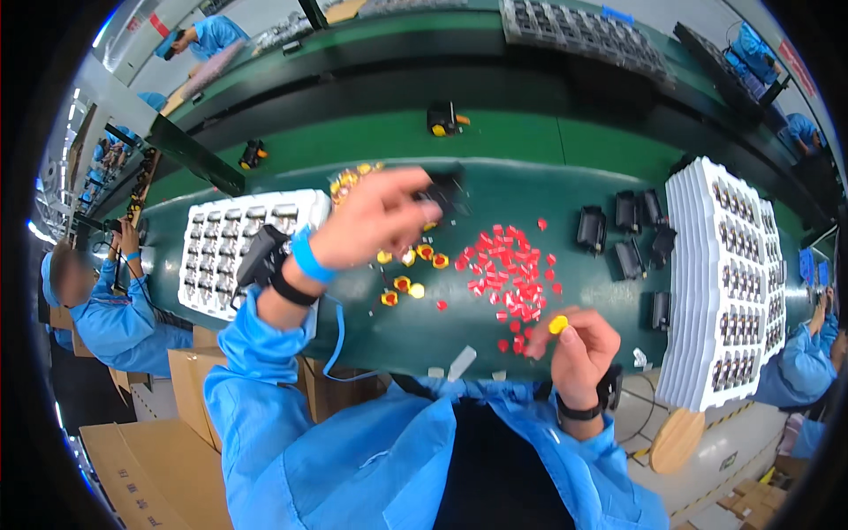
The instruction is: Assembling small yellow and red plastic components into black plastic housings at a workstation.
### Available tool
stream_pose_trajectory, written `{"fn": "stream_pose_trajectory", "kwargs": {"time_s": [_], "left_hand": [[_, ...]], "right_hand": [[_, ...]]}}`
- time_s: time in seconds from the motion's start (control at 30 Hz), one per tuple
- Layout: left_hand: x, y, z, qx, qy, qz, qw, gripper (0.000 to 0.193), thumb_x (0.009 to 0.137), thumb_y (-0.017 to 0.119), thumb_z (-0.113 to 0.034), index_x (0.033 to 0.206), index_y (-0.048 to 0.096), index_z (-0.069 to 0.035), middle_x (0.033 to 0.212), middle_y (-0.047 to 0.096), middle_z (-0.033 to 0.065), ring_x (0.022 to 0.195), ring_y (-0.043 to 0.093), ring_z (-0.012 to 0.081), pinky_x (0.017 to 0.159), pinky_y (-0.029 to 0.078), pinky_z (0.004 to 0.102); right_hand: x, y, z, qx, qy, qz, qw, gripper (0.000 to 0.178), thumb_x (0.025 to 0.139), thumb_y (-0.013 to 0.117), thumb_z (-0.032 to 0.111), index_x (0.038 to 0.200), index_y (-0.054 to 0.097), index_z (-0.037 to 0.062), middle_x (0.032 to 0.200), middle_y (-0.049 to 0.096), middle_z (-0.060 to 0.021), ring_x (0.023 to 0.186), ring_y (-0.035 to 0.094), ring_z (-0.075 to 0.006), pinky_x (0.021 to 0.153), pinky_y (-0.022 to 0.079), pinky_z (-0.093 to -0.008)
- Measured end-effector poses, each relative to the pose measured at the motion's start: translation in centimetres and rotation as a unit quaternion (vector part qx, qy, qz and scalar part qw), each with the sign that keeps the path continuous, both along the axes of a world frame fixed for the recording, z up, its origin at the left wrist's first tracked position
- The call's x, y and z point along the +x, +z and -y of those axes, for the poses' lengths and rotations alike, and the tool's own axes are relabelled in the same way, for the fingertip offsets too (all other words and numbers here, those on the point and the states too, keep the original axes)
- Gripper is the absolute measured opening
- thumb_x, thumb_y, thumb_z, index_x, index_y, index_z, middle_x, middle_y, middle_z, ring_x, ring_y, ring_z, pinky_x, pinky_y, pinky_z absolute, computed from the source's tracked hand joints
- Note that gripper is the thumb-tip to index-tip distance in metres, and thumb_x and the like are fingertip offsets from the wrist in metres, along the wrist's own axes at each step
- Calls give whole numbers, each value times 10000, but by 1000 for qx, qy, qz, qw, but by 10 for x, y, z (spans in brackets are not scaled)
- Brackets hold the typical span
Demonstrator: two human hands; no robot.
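My left hand (pixel 382 216), smeared by motion, is over the middle of the green table, its fingers closed around a blurred black plastic housing (pixel 448 187). Below it lie several yellow parts with red centres (pixel 402 283) and a plain yellow disc (pixel 417 291). Closer to my body, my right hand (pixel 583 351) pinches a small yellow cap (pixel 558 324) between thumb and fingers. Just beyond that hand spreads a heap of small red pieces (pixel 512 269). More black housings (pixel 591 228) are grouped to the right of the heap.
A white tray of metal parts (pixel 199 252) lies at the left; stacked white trays (pixel 698 291) stand at the right. Beyond the table, a green conveyor (pixel 353 132) carries black-and-yellow assemblies (pixel 443 119). A blue cord (pixel 340 344) trails from my left wrist. Co-workers sit on both sides.
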State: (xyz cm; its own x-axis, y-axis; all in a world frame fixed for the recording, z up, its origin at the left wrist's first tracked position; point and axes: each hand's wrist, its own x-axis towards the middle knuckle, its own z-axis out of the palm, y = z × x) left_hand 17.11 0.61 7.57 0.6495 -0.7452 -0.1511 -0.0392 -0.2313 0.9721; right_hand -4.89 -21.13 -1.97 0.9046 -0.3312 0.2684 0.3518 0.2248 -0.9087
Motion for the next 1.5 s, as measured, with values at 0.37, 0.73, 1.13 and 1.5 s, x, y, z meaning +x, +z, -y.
{"fn": "stream_pose_trajectory", "kwargs": {"time_s": [0.37,0.73,1.13,1.5], "left_hand": [[-103,-38,32,-91,-19,-174,980,226,911,684,-22,1095,558,7,817,622,26,581,568,35,441,412,200],[-84,-30,33,25,-196,85,977,251,845,731,-32,985,525,-2,695,458,11,569,425,29,468,352,245],[-92,-22,22,-24,-187,0,982,214,916,691,-126,1004,547,6,727,547,73,540,494,100,487,382,273],[-130,-24,24,-48,-64,94,992,112,948,631,-104,1016,578,-34,694,575,124,594,583,282,549,421,354]], "right_hand": [[36,16,-4,1,86,75,993,109,970,557,8,966,615,-85,901,669,-169,748,671,-199,670,556,-310],[40,44,24,-416,132,71,897,107,818,712,-17,776,613,-15,637,579,-88,513,561,-184,469,403,-299],[44,32,8,-282,89,60,954,401,792,763,115,1137,633,-42,934,693,-146,777,701,-247,734,556,-323],[20,3,3,-282,1,88,956,588,674,838,238,1162,682,-50,896,733,-143,686,698,-183,663,544,-275]]}}
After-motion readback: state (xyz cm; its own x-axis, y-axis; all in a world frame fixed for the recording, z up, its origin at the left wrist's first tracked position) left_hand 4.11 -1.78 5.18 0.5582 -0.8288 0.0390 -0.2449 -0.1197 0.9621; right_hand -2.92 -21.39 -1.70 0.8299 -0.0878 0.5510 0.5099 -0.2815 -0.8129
